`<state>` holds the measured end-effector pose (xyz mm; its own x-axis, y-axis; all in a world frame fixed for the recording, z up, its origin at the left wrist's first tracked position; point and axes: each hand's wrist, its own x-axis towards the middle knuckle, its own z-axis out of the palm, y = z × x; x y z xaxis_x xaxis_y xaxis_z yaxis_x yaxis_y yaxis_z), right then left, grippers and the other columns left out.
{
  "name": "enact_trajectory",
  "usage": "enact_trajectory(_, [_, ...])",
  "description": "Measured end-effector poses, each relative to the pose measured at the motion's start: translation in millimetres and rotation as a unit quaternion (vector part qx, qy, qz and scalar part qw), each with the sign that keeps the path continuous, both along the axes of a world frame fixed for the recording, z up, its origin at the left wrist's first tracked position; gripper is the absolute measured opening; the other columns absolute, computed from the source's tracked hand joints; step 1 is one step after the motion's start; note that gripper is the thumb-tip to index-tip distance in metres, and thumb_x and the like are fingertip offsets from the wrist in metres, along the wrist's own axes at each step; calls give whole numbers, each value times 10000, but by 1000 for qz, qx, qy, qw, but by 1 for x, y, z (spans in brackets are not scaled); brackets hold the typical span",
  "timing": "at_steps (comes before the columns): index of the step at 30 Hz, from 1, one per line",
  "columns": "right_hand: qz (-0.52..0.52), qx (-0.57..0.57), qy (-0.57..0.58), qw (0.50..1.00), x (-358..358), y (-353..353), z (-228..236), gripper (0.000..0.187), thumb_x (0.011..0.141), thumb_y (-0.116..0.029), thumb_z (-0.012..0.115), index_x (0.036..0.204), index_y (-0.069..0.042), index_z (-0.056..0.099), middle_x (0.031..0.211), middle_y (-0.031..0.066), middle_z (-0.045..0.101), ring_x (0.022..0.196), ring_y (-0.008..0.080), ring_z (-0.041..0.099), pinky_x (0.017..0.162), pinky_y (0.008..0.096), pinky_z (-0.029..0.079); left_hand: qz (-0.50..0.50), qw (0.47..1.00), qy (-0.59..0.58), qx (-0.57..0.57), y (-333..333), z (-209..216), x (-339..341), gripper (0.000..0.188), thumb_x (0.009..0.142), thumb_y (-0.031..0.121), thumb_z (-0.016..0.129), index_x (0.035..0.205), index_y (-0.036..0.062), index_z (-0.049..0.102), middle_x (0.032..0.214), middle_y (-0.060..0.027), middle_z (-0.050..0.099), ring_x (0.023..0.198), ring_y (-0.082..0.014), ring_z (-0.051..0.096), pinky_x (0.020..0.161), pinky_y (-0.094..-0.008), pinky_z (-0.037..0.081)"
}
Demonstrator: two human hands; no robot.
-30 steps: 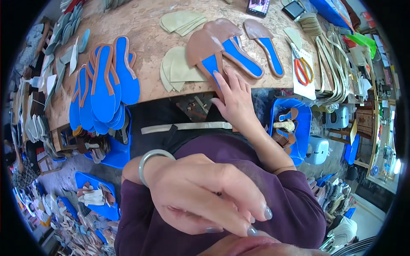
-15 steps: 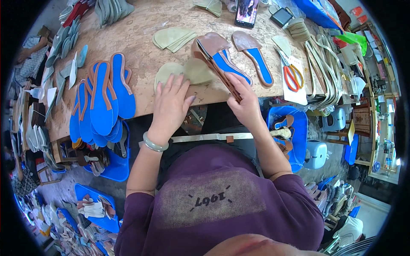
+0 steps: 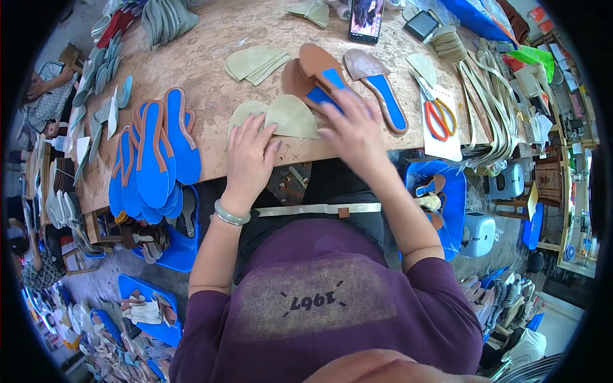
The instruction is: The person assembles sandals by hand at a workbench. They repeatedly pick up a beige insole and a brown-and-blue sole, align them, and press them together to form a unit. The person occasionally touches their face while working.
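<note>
My left hand (image 3: 249,156) lies with its fingers apart on thin beige half-round pieces (image 3: 294,118) near the table's front edge. Its fingertips touch where two of them overlap. My right hand (image 3: 356,131), slightly blurred, is open over the lower end of two insoles (image 3: 321,62) with brown toe ends and blue middles; whether it touches them I cannot tell. To their right lies another blue insole (image 3: 389,102) with a brown rim and a shiny toe cover. More beige half-rounds (image 3: 255,64) are fanned out behind.
Several blue insoles (image 3: 153,153) overhang the table edge at left. Orange-handled scissors (image 3: 437,115) lie on white paper at right, beside hanging beige strips (image 3: 488,102). A phone (image 3: 366,22) stands at the back. Blue bins (image 3: 453,210) sit below the table.
The brown-and-blue insoles, held on edge in my right hand before, now lie flat with brown toes up. My right hand has opened over them. The beige half-rounds have shifted slightly under my left hand.
</note>
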<state>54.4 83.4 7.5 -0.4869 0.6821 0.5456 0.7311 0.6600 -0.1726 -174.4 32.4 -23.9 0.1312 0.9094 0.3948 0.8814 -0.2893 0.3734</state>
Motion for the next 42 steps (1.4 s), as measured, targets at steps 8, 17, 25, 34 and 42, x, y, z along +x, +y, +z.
enact_trajectory(8, [184, -13, 55, 981, -53, 17, -25, 217, 755, -79, 626, 960, -25, 578, 970, 138, 590, 1022, 320, 590, 822, 391, 496, 14, 991, -131, -4, -5, -11, -13, 442, 886, 102, 553, 1310, 13, 465, 1288, -206, 540, 1243, -367, 475, 1074, -505, 315])
enact_trajectory(17, [132, -40, 12, 990, -51, 10, -26, 291, 768, -152, 734, 1032, -49, 671, 997, 127, 688, 1006, 290, 644, 860, 376, 514, 5, 954, -298, -37, -14, -3, -9, 451, 950, 213, 567, 1326, -14, 467, 1280, -222, 550, 1189, -327, 560, 991, -394, 436])
enact_trajectory(25, [71, -35, 161, 984, -63, 6, -3, 164, 840, -41, 657, 1001, -44, 687, 936, 142, 694, 875, 281, 681, 759, 344, 538, -113, 673, -729, -49, -11, -16, -8, 502, 990, 333, 503, 1351, -11, 453, 1307, -173, 560, 1197, -320, 553, 1018, -416, 437])
enact_trajectory(34, [345, -111, 107, 926, -189, 38, 47, 291, 806, -154, 674, 1086, -84, 638, 1057, 90, 662, 996, 274, 637, 854, 381, 504, -171, 381, -895, -156, -43, -5, -86, 434, 1035, 214, 337, 1393, -26, 385, 1418, -172, 459, 1333, -298, 427, 1116, -466, 344])
enact_trajectory(42, [474, 40, -166, 864, -322, 86, 19, 481, 795, -172, 660, 1271, -191, 591, 1300, 63, 568, 1244, 272, 502, 972, 446, 461, -149, 362, -903, -177, -56, 7, -60, 441, 1037, 239, 306, 1428, 43, 360, 1414, -184, 454, 1294, -357, 462, 1038, -563, 415])
